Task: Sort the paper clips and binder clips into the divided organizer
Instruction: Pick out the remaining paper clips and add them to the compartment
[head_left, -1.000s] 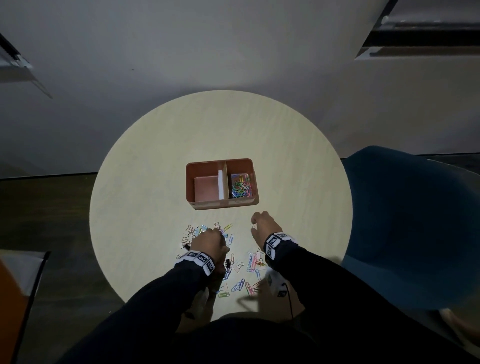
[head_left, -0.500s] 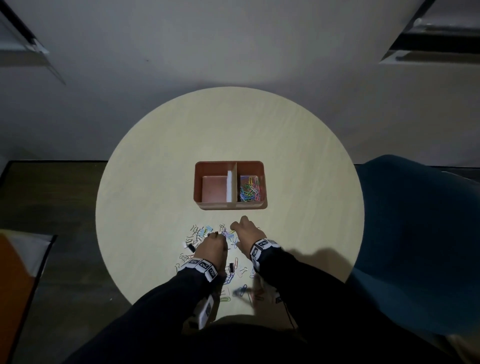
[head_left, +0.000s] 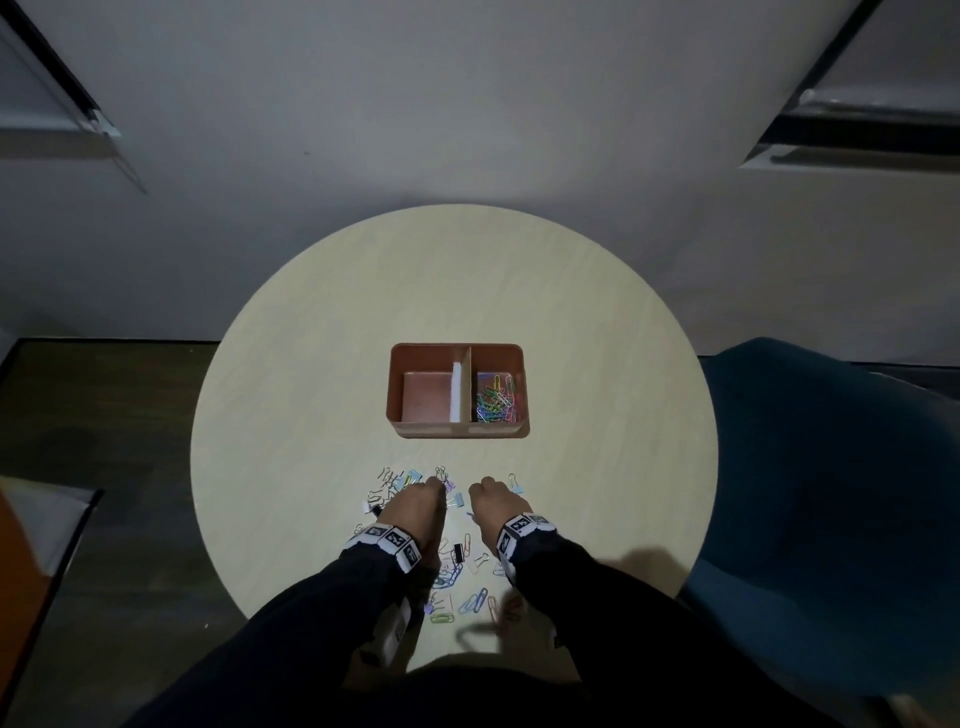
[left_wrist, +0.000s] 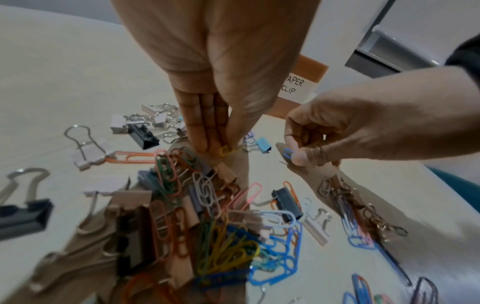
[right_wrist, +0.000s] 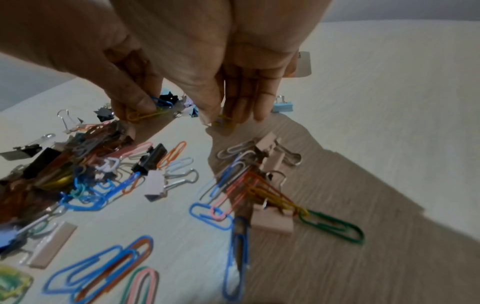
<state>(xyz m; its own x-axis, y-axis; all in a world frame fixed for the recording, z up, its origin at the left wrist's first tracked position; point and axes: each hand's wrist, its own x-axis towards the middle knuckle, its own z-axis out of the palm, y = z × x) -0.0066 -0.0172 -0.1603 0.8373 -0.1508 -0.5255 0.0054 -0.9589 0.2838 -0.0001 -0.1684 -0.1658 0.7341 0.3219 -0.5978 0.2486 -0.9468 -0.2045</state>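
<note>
Hands (head_left: 415, 512) nearer, round table (head_left: 311, 415)

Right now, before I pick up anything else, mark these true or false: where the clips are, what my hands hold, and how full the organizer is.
1. The organizer's right compartment holds coloured paper clips. True.
2. Its left compartment is full of binder clips. False: no clips show in it.
3. The left hand pinches a yellow paper clip. True.
4. The right hand lies flat and open. False: its fingers curl, pinching a small paper clip.
5. Both hands are over the organizer. False: they are over the loose pile, nearer the person.
</note>
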